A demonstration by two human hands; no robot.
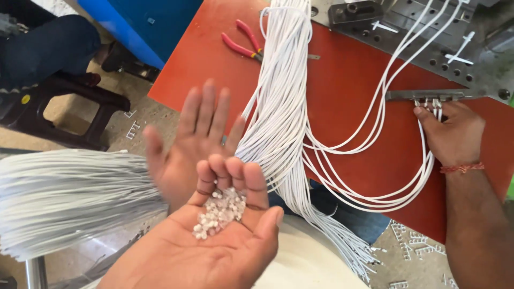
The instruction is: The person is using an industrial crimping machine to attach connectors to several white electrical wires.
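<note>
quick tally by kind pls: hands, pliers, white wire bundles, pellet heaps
hands: 3 (left hand, right hand, co-worker's hand)
red pliers: 1
white wire bundles: 2 (on the red table, at the left)
pellet heap: 1, in the right palm
total: 7

Bright, even daylight with soft shadows; the raised open hand [195,144] is motion-blurred, the rest fairly sharp.
</note>
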